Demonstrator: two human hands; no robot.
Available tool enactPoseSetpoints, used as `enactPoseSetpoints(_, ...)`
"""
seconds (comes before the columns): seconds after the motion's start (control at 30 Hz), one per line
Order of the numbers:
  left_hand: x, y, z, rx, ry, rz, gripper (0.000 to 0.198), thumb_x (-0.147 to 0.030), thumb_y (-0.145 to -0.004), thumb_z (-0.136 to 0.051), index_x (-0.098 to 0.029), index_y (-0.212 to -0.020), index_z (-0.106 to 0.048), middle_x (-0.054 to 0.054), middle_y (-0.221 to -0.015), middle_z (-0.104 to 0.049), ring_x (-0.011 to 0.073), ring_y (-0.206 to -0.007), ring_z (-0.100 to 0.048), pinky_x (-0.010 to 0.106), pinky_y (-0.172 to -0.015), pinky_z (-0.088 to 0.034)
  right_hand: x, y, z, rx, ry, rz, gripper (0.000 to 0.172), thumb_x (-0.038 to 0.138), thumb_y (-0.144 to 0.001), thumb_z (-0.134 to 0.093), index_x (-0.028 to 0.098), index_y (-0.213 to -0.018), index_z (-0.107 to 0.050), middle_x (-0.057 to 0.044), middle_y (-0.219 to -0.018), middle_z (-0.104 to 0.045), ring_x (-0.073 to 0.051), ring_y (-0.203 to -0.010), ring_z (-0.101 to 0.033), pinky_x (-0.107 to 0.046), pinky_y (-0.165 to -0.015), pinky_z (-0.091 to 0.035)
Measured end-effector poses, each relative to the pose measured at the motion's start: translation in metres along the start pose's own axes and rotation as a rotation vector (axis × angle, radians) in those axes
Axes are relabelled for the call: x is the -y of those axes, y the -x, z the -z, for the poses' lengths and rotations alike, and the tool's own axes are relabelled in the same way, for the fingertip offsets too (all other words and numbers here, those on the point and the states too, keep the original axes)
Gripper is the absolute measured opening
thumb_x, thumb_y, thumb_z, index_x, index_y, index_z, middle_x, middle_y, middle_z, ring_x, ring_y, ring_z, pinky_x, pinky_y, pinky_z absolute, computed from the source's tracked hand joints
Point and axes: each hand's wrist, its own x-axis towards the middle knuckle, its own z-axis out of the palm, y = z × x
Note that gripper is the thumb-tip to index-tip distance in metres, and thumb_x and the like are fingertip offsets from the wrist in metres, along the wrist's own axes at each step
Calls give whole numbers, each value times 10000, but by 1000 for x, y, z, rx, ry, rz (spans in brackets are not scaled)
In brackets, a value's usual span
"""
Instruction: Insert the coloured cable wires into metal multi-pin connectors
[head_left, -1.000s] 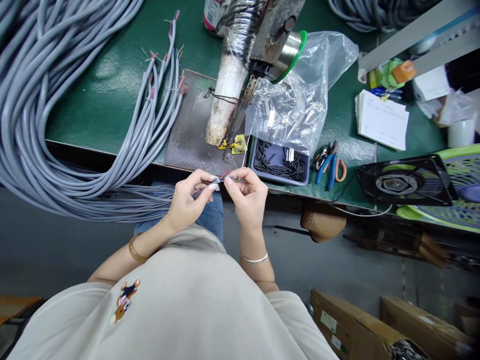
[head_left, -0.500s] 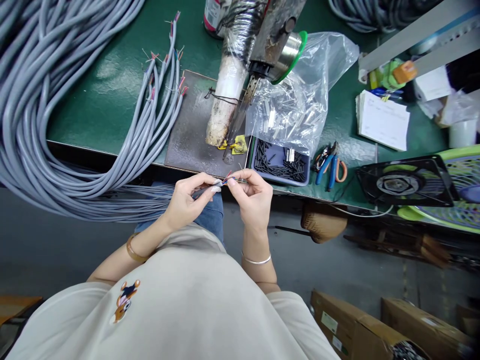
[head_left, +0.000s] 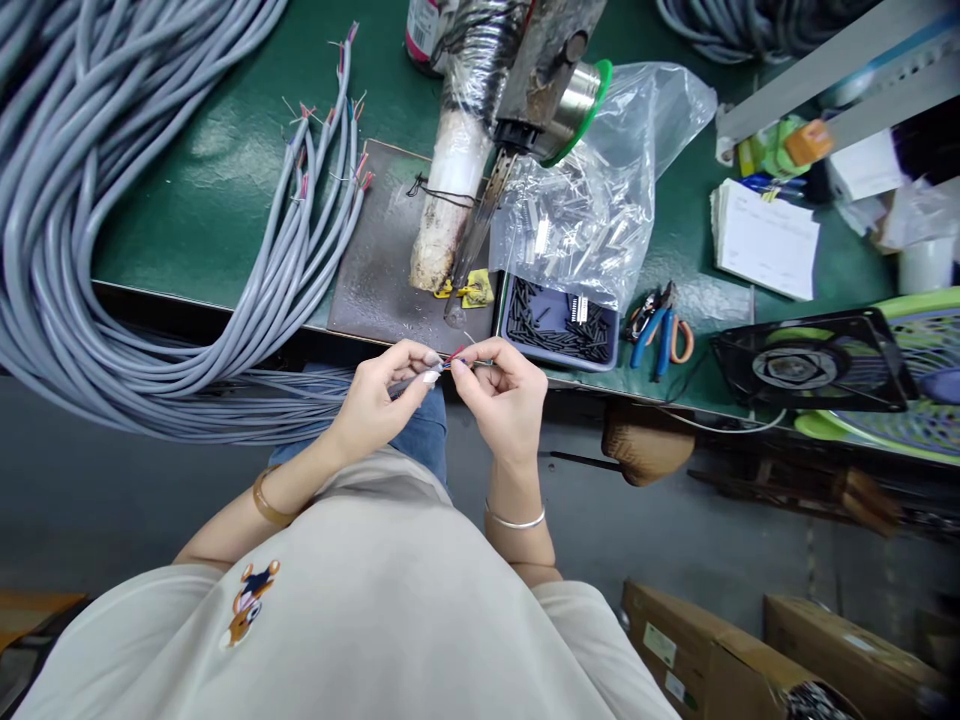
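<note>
Close to the bench's front edge, my left hand (head_left: 386, 392) pinches the end of a grey cable between thumb and forefinger. Thin coloured wires (head_left: 454, 357), red and blue among them, fan out of that cable end. My right hand (head_left: 504, 393) is closed on these wires, thumb against forefinger, just right of the left fingertips. Its fingers partly hide the wire tips. Just beyond the hands lies a dark metal plate (head_left: 375, 270), above which hang the soldering tool's tip and a white tube (head_left: 450, 200) wrapped in film.
Grey cables (head_left: 67, 270) with stripped ends pile up at left. A blue-grey tray (head_left: 555, 345) holds small black sleeves, under a clear bag (head_left: 592, 220) of metal parts. Pliers (head_left: 660, 335), a paper pad (head_left: 765, 240) and a black fan (head_left: 814, 365) lie to the right.
My right fingers have shifted slightly on the coloured wires, closing nearer the left fingertips. My left hand keeps its pinch on the cable. The camera view has moved very little.
</note>
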Motion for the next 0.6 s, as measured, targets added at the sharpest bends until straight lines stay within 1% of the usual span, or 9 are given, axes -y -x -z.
enactPoseSetpoints(0.07, -1, -3, 0, 18, 151, 50, 218, -249, -878, -691, -149, -1071, -715, 11, -792, -656, 78, -612, -549, 175, -556, -473, 1, 1, -2, -14, 27, 85, 83, 212, -876, -660, 198, -795, -653, 48, -725, -589, -36, -479, -288, -249, -473, -231)
enactPoseSetpoints(0.1, -1, -5, 1, 30, 209, 53, 222, -265, -867, -714, -155, -1058, -737, 8, -785, -653, 70, -603, -531, 168, -547, -461, 2, 2, -3, -14, 32, 122, 81, 209, -883, -661, 199, -803, -659, 44, -743, -604, -37, -482, -296, -250, -475, -241)
enactPoseSetpoints(0.2, -1, -9, 3, 35, 290, 39, 155, -301, -828, -773, -166, -905, -787, 18, -792, -655, 60, -605, -513, 159, -547, -456, 4, 3, -5, -14, 37, 200, 72, 209, -896, -672, 205, -825, -683, 37, -762, -632, -41, -482, -313, -251, -476, -263)
enactPoseSetpoints(0.27, 1, -10, 3, 15, 312, 46, 148, -310, -800, -803, -173, -853, -789, 25, -821, -639, 64, -620, -528, 158, -536, -468, 4, 4, -6, -24, 47, 217, 85, 225, -904, -671, 208, -822, -689, 30, -759, -637, -49, -486, -324, -256, -479, -277)
enactPoseSetpoints(0.37, 3, -10, 3, -32, 296, 53, 167, -318, -760, -833, -178, -833, -779, 51, -948, -606, 99, -725, -595, 173, -546, -523, 2, 6, -8, -28, 34, 165, 128, 280, -914, -663, 212, -807, -679, 25, -745, -618, -61, -497, -333, -266, -481, -278)
enactPoseSetpoints(0.43, 3, -8, 1, -60, 244, 45, 175, -326, -764, -824, -174, -834, -771, 76, -1037, -600, 126, -802, -622, 191, -573, -556, 1, 6, -8, -17, -7, 89, 153, 317, -916, -656, 214, -805, -672, 26, -744, -602, -63, -500, -331, -266, -474, -266)
enactPoseSetpoints(0.47, 2, -7, 0, -72, 218, 34, 177, -330, -773, -813, -172, -836, -764, 83, -1060, -607, 127, -803, -625, 195, -577, -558, 0, 6, -8, -9, -35, 46, 164, 334, -914, -655, 214, -803, -668, 26, -745, -596, -63, -502, -331, -264, -471, -261)
enactPoseSetpoints(0.53, 0, -5, -2, -82, 185, 3, 167, -325, -794, -782, -166, -827, -744, 72, -999, -640, 107, -730, -606, 192, -574, -538, 0, 6, -8, 9, -104, -33, 182, 365, -899, -663, 214, -797, -663, 29, -737, -585, -66, -513, -346, -255, -469, -265)
enactPoseSetpoints(0.6, -4, -5, -3, -67, 178, -24, 140, -295, -800, -754, -162, -789, -712, 33, -836, -651, 86, -641, -564, 190, -577, -508, 0, 5, -7, 29, -172, -91, 219, 406, -878, -679, 214, -775, -652, 33, -708, -567, -73, -531, -373, -243, -475, -284)
